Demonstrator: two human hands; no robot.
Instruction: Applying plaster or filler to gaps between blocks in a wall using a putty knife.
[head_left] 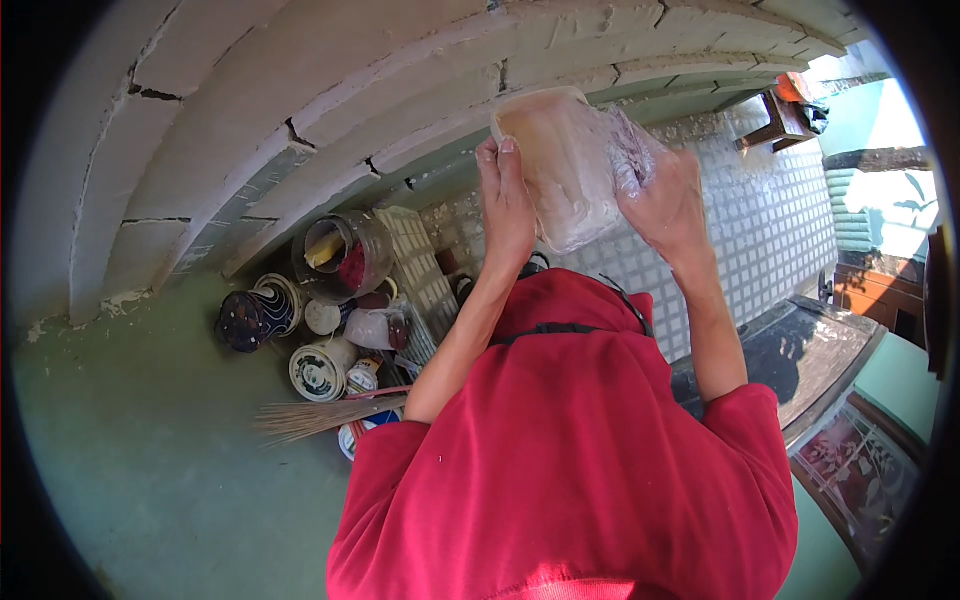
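In front of me, above the tiled floor, a pale rectangular plastic tub (563, 165) is held tilted. White paste is smeared over its inside. My left hand (507, 205) grips the tub's left side, with the thumb over the rim. At the opposite side my right hand (668, 208) is closed, its fingers coated in white paste. Crumpled, whitish, paste-smeared material (627, 148) shows at those fingers. What exactly they hold is hard to make out.
A block wall (400, 110) with open joints rises ahead. To the left stand paint buckets (322, 370), a clear tub (345, 255) and a stick broom (320, 417). A dark-topped bench (800, 355) is at the right. Beyond the tiles (770, 220) sits a wooden stool (778, 125).
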